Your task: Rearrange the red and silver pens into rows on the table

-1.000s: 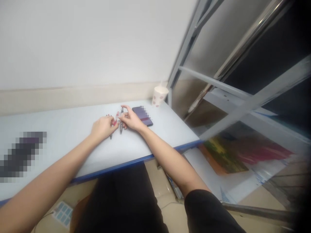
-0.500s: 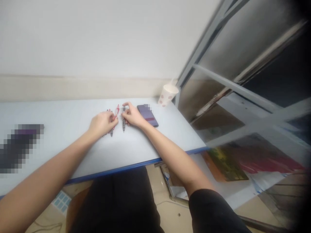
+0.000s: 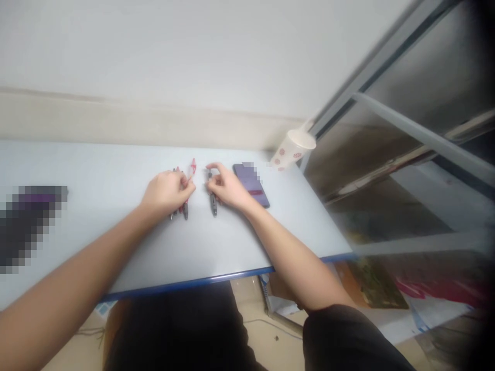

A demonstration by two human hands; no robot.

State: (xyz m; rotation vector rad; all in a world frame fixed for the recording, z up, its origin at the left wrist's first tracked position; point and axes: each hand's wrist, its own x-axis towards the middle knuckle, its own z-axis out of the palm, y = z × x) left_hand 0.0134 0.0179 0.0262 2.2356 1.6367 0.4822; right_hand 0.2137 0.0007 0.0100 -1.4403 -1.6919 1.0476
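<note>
My left hand (image 3: 167, 193) pinches a red-and-clear pen (image 3: 190, 178) near its upper part, and the pen's lower end shows below my fingers. A second, dark red pen (image 3: 174, 214) lies mostly hidden under that hand. My right hand (image 3: 228, 185) has its fingertips closed around the top of a dark grey pen (image 3: 212, 201), which stands apart from the red one. Both pens are on a pale blue-grey table (image 3: 96, 165). A dark purple phone (image 3: 252, 185) lies just beyond my right hand, not touching it.
A paper cup with a red pattern (image 3: 293, 149) stands at the table's far right corner. A pixelated dark object (image 3: 29, 224) lies at the left. The table has a blue front edge (image 3: 193, 282). A metal frame and a colourful board (image 3: 371, 283) are at right.
The view has swung right and tilted, shifting everything in the picture. My hands have drawn slightly apart, and my right fingers have closed around the grey pen's top.
</note>
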